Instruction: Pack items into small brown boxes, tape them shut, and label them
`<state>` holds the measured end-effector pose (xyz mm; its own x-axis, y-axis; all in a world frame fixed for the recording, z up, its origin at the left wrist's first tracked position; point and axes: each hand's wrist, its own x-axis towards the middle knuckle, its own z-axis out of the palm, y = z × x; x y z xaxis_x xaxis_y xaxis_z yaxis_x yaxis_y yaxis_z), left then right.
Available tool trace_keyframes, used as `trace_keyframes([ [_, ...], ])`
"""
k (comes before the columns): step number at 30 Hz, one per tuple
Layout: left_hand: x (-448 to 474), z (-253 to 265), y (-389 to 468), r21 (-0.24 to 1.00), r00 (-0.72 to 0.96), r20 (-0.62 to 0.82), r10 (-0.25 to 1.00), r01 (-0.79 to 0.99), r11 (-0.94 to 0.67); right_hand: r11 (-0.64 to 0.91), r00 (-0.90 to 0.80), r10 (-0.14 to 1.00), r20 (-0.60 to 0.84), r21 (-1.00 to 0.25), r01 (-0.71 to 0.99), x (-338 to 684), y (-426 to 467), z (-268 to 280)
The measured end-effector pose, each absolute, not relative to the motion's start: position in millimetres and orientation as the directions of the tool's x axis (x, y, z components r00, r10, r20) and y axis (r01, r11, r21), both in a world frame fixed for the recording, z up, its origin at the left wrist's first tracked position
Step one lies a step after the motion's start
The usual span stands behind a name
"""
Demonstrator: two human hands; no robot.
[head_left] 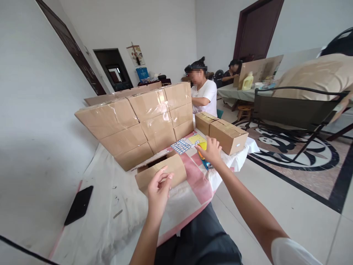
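An open cardboard box (165, 171) lies on the cloth-covered table in front of me, a dark gap showing along its top. My left hand (158, 186) is at its near side, fingers loosely curled and apart, with nothing visible in them; whether it touches the cardboard I cannot tell. Farther right, my right hand (211, 151) reaches over a blue, yellow and orange tape dispenser (203, 159). Its thumb is spread from the fingers, and the hand partly hides the dispenser. Behind lie sheets of blue-outlined labels (181, 146) and a yellow sheet (196, 138).
Stacked taped boxes (154, 117) form a wall along the table's back. Two closed boxes (227, 134) stand at the right edge. A black phone (79, 205) lies at left. Beyond the stack is a person in white (208, 95); a chair (292, 110) stands at right.
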<state>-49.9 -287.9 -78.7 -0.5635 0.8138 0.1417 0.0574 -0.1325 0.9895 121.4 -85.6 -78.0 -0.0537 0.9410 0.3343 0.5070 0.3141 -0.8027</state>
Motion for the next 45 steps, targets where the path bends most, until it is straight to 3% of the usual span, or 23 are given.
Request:
trace_keyframes([
  [2,-51,-79,-293,0.987,-0.544,0.159,0.824,0.105,-0.121,0.504,-0.337,0.846,0.414,-0.826,0.252,110,-117,-64],
  [5,-47,-79,-298,0.979,-0.518,0.188,0.834,0.163,-0.12,0.484,-0.612,0.655,0.442,-0.868,-0.109,89,-162,-42],
  [8,-43,-78,-305,0.98,-0.5,0.177,0.848,0.167,-0.106,0.523,-0.587,0.609,0.533,-0.827,-0.208,75,-188,-28],
  [13,-61,-68,-326,0.998,-0.385,0.007,0.923,0.055,0.015,0.688,-0.502,0.564,0.656,-0.709,-0.154,83,-199,-25],
  [16,-90,-59,-327,0.979,-0.534,0.11,0.838,0.202,0.0,0.666,-0.435,0.599,0.672,-0.72,-0.196,95,-199,-21],
  [18,-112,-56,-316,0.882,-0.603,0.323,0.729,0.471,-0.001,0.649,-0.409,0.626,0.664,-0.735,-0.199,100,-199,-14],
  [20,-130,-57,-298,0.658,-0.505,0.519,0.689,0.751,0.055,0.611,-0.435,0.64,0.633,-0.763,-0.212,99,-197,-7],
  [22,-142,-63,-281,0.438,-0.359,0.543,0.759,0.892,0.108,0.512,-0.488,0.663,0.567,-0.82,-0.257,90,-193,-2],
  [25,-146,-79,-270,0.359,-0.271,0.448,0.852,0.927,0.106,0.376,-0.58,0.662,0.475,-0.879,-0.291,63,-179,-5],
  [27,-144,-89,-272,0.364,-0.261,0.435,0.862,0.926,0.098,0.396,-0.626,0.636,0.452,-0.887,-0.238,39,-164,-15],
  [29,-141,-97,-278,0.369,-0.261,0.43,0.864,0.924,0.096,0.499,-0.649,0.631,0.426,-0.863,-0.081,14,-148,-27],
  [32,-139,-101,-285,0.396,-0.275,0.415,0.867,0.913,0.1,0.593,-0.646,0.67,0.366,-0.788,0.168,-16,-128,-43],
  [35,-139,-101,-286,0.387,-0.276,0.413,0.868,0.916,0.107,0.594,-0.624,0.715,0.315,-0.744,0.306,-31,-119,-54],
  [45,-136,-102,-290,0.027,-0.087,0.461,0.883,0.996,0.083,0.615,-0.605,0.764,0.222,-0.533,0.581,-42,-119,-68],
])
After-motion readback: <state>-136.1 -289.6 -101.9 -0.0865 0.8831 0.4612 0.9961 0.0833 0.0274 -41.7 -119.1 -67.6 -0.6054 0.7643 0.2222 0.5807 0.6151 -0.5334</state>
